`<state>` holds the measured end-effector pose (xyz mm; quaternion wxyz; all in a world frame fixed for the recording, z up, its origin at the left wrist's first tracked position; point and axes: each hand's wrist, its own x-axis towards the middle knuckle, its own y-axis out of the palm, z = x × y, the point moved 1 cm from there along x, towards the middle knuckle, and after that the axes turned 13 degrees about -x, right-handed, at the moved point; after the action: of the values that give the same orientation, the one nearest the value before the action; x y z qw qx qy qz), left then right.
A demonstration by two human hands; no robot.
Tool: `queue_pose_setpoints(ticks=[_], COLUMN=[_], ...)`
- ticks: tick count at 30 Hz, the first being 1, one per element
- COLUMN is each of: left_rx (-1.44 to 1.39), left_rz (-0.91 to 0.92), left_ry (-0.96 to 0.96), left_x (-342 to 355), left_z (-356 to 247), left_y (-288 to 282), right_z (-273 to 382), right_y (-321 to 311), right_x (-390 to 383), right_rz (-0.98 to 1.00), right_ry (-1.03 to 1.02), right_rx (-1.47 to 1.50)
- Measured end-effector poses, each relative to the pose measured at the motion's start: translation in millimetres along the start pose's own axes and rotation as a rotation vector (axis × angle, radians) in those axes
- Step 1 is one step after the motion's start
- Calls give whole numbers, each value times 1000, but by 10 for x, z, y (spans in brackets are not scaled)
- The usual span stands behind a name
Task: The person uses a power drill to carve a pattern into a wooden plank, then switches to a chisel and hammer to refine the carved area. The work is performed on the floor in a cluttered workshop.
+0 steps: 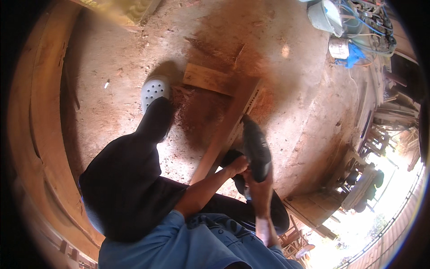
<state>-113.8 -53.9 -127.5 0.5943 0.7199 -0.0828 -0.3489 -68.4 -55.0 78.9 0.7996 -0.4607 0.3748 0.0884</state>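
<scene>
My right hand grips a dark elongated tool, blurred, whose tip is at a long wooden beam with a row of small marks along its edge. My left hand is closed beside it on the tool's lower part; exactly what its fingers wrap round is partly hidden. The beam runs diagonally from between my legs to a short board lying crosswise on the dusty floor. My left foot, in a pale perforated clog, stands left of the beam.
Large timber planks line the left side. At the upper right are a pale bucket, a white container, hoses and a blue bag. Stacked wood and wooden furniture pieces stand along the right, before a bright opening.
</scene>
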Motion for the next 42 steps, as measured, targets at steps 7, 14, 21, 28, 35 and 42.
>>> queue_pose_setpoints(ticks=[7,14,21,28,35,42], left_rx=[133,215,234,311,328,-70], left_rz=[-233,-277,-319,-299,-237,-280], left_ry=[-317,-320,-255,-345,-115,-26], left_x=[110,90,146,165,80,153], left_z=[-171,-169,-221,-111,43,-73], left_y=[65,-1,-81,-78,-195,83], right_z=[422,1266,1622,661,-69,6], right_y=[-1045,-1629,-1586,-1106,-232,-711], right_x=[133,1282,1836,988,39,-340], right_rz=[190,503,702,404,51,59], right_ry=[15,-110,30,-108,-293,-123], right_rx=[62,-303,-305,-247,-288,-118])
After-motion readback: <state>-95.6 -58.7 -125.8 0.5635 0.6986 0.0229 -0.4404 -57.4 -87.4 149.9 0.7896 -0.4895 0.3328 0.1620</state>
